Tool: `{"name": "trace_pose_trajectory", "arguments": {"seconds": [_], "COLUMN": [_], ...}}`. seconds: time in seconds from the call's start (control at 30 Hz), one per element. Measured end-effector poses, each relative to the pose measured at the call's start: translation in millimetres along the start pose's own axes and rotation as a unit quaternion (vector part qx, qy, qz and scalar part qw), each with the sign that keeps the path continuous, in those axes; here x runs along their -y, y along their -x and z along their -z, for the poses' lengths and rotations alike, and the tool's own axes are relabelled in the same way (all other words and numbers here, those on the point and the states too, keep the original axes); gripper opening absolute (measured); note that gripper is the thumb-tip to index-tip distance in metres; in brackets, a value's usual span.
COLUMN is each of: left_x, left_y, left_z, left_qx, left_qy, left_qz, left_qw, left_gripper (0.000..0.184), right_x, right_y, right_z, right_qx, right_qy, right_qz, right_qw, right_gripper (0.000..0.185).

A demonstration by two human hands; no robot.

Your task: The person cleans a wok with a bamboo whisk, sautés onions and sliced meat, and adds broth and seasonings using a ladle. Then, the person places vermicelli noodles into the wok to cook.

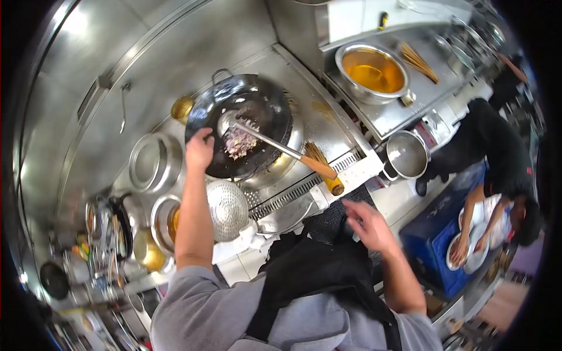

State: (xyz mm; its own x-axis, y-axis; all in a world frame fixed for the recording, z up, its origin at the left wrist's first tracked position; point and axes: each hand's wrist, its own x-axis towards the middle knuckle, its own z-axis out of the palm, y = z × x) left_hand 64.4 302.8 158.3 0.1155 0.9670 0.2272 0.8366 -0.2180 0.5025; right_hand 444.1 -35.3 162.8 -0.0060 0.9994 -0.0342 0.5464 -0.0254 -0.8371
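A dark wok point(266, 96) sits on the burner, with chopped purplish-white pieces point(240, 142) in its bottom. A ladle point(266, 139) lies across it, bowl among the pieces, wooden handle sticking out over the stove's front edge. My left hand point(200, 151) is at the wok's left rim, its fingers partly extended and holding nothing I can see; whether it touches the rim I cannot tell. My right hand point(369, 227) hangs in front of the stove with fingers apart, below the ladle's handle end and touching nothing.
A perforated strainer point(227, 209) and metal bowls point(147, 161) stand left of the wok. A bamboo brush point(333, 184) lies by the front edge. On the right are a bowl of orange liquid point(374, 52), a pot point(407, 153) and a person point(497, 152) bent over a blue bin point(427, 228).
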Motion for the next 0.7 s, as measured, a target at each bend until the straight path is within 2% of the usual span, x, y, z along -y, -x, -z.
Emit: {"name": "trace_pose_trajectory", "arguments": {"seconds": [0.07, 0.1, 0.17, 0.2, 0.23, 0.27, 0.3, 0.37, 0.4, 0.43, 0.47, 0.5, 0.53, 0.57, 0.6, 0.63, 0.67, 0.7], "left_x": [-51.6, -70.0, -114.3, -92.9, -57.3, -28.3, 33.4, 50.0, 41.0, 35.4, 45.1, 78.7, 131.3, 138.0, 129.7, 145.1, 155.6, 147.3], "left_y": [16.2, 26.8, 52.7, 53.0, 51.5, 58.1, 82.3, 127.2, 149.4, 177.8, 209.7, 244.3, 289.4, 323.1, 348.2, 374.8, 395.0, 394.3], "left_z": [61.7, 83.6, 115.9, 97.0, 63.6, 37.4, -0.8, -8.6, 11.4, 38.5, 54.8, 59.2, 48.4, 61.5, 77.4, 73.1, 71.5, 73.8], "left_qx": [-0.037, -0.081, -0.175, -0.259, -0.339, -0.211, 0.033, 0.046, -0.084, -0.14, -0.193, -0.228, -0.246, -0.202, -0.15, -0.179, -0.147, -0.149], "left_qy": [0.016, 0.047, 0.13, 0.221, 0.306, 0.019, -0.067, -0.003, 0.033, 0.047, -0.003, 0.057, 0.123, 0.187, 0.112, 0.082, 0.093, 0.097], "left_qz": [-0.017, -0.028, 0.003, -0.035, -0.073, 0.022, 0.083, 0.086, 0.085, 0.091, 0.106, 0.134, 0.21, 0.285, 0.335, 0.314, 0.429, 0.429], "left_qw": [0.999, 0.995, 0.976, 0.94, 0.887, 0.977, 0.994, 0.995, 0.992, 0.985, 0.976, 0.963, 0.938, 0.918, 0.924, 0.929, 0.886, 0.886], "left_gripper": [0.027, 0.026, 0.029, 0.031, 0.034, 0.043, 0.051, 0.063, 0.061, 0.056, 0.05, 0.045, 0.042, 0.039, 0.038, 0.038, 0.036, 0.036], "right_x": [20.8, 37.2, 30.7, 20.6, 5.8, -9.1, -15.9, -11.5, -13.1, 4.2, 17.2, 26.2, 11.2, 3.9, 18.7, 36.6, 47.5, 18.4], "right_y": [-56.7, -82.7, -136.3, -162.1, -187.5, -205.7, -210.7, -205.2, -192.0, -167.4, -143.2, -123.7, -102.9, -93.1, -100.8, -106.1, -107.8, -121.8], "right_z": [25.0, 30.4, 1.1, -24.5, -44.2, -66.8, -80.3, -73.0, -67.7, -45.0, -23.4, -2.6, 8.9, 16.5, 18.6, 20.6, 19.6, 6.6], "right_qx": [0.018, 0.051, 0.066, 0.086, 0.099, 0.142, 0.183, 0.158, 0.155, 0.177, 0.19, 0.216, 0.207, 0.2, 0.206, 0.27, 0.326, 0.302], "right_qy": [0.029, 0.08, 0.183, 0.256, 0.262, 0.264, 0.27, 0.2, 0.181, 0.139, 0.142, 0.149, 0.147, 0.143, 0.152, 0.184, 0.212, 0.276], "right_qz": [0.086, 0.07, 0.101, 0.088, 0.1, 0.052, 0.003, 0.003, -0.009, -0.035, -0.05, -0.092, -0.032, 0.026, 0.031, -0.057, -0.145, -0.098], "right_qw": [0.996, 0.993, 0.976, 0.959, 0.955, 0.953, 0.945, 0.967, 0.971, 0.974, 0.97, 0.96, 0.967, 0.969, 0.966, 0.944, 0.91, 0.907], "right_gripper": [0.049, 0.056, 0.072, 0.074, 0.074, 0.075, 0.076, 0.078, 0.079, 0.078, 0.076, 0.075, 0.075, 0.075, 0.075, 0.076, 0.077, 0.08]}}
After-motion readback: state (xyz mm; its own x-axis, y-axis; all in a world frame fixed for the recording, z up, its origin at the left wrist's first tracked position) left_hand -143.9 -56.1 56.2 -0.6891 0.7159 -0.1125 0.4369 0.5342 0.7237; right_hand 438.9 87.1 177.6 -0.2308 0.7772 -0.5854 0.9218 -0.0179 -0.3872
